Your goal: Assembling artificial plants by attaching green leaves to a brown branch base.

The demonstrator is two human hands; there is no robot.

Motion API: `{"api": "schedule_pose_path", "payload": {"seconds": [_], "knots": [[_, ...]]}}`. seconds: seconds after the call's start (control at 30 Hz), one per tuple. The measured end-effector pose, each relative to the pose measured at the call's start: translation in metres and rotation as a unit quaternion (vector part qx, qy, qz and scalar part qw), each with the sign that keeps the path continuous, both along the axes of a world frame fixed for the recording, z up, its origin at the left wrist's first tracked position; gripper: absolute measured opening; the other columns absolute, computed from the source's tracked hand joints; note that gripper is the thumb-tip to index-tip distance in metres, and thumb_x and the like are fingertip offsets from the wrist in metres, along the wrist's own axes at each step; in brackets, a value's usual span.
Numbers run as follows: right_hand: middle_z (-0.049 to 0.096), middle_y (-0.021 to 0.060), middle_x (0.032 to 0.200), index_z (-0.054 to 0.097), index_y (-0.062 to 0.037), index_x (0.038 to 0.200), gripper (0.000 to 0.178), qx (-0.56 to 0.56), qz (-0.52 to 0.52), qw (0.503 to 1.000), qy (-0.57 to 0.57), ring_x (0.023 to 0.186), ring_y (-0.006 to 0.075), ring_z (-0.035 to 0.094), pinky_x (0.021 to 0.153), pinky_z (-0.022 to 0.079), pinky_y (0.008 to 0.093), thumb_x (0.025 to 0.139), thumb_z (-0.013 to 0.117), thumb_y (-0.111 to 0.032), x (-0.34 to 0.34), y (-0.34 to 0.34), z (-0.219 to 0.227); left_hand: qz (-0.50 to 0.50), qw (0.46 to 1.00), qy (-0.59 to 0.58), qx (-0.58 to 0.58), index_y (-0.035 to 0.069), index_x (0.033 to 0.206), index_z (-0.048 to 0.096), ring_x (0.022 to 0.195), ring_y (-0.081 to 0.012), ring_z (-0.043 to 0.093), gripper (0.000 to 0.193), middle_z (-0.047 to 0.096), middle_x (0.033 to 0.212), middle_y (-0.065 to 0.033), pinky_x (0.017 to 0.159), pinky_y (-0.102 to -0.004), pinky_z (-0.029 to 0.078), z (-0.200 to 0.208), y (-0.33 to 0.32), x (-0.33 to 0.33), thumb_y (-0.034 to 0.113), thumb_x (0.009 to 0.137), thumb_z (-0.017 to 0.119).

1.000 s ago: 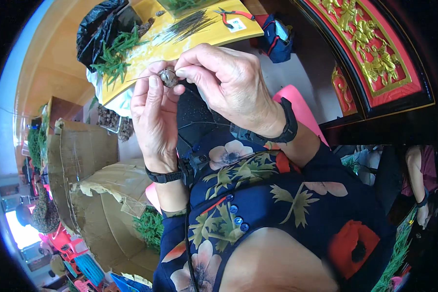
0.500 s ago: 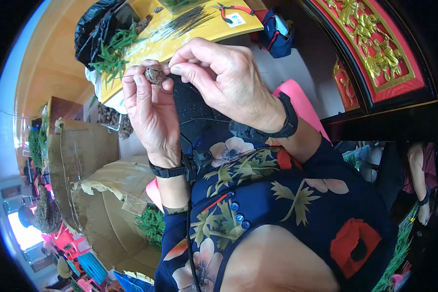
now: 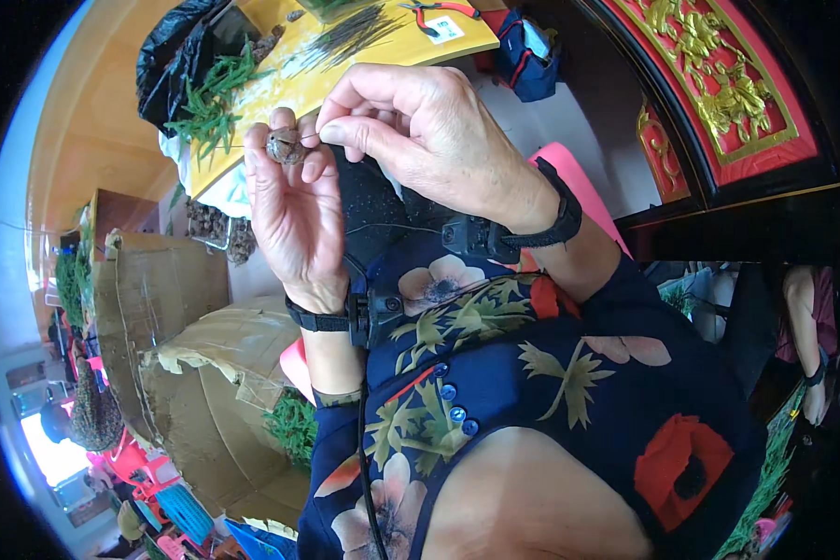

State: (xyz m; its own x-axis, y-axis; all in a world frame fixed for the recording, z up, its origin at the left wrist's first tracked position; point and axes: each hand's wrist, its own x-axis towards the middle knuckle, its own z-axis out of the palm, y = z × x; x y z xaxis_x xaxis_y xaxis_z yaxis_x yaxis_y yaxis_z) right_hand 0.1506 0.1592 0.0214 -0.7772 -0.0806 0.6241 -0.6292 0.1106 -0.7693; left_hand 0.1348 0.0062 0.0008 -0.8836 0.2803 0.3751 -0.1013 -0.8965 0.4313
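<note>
Yellow table (image 3: 411, 51) beyond; left hand (image 3: 297, 215) holds cone (image 3: 285, 147), right hand (image 3: 439, 140) pinches wire (image 3: 310, 137).

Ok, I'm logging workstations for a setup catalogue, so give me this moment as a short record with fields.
Left grip: holds a brown cone-like piece between thumb and fingers
Right grip: pinches a thin wire beside that piece
Work surface: yellow table beyond the hands
On table: dark thin rods, red-handled pliers, green sprigs at the left edge
Left of table: black plastic bag beside the sprigs
Lower left: open cardboard box
Unclear: how the wire meets the piece
</note>
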Motion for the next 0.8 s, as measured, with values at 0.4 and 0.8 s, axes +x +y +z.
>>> {"api": "schedule_pose_path", "payload": {"seconds": [0.4, 0.8], "knots": [[0.061, 0.0012, 0.072, 0.062, 0.0008, 0.089, 0.007, 0.017, -0.058, 0.997, 0.045, 0.065, 0.0034, 0.056, 0.057, 0.045, 0.0173, 0.083, 0.061, -0.003, -0.004, 0.009, 0.0, -0.044, 0.998, 0.024, -0.031, 0.003, 0.11, 0.048, 0.09, -0.0212, 0.049, 0.022, 0.052, 0.108, -0.0122, 0.069, -0.0246, 0.043, -0.002, 0.002, -0.001, 0.016, 0.093, 0.05], [0.062, 0.0001, 0.072, 0.062, -0.0012, 0.092, 0.011, 0.161, -0.101, 0.957, 0.22, 0.066, 0.0048, 0.057, 0.057, 0.046, 0.019, 0.082, 0.063, -0.005, -0.01, 0.029, 0.008, -0.118, 0.979, 0.044, -0.161, 0.002, 0.107, 0.049, 0.094, -0.0217, 0.056, 0.019, 0.057, 0.106, -0.0188, 0.075, -0.0241, 0.048, 0.003, -0.007, -0.003, 0.015, 0.092, 0.05]]}}
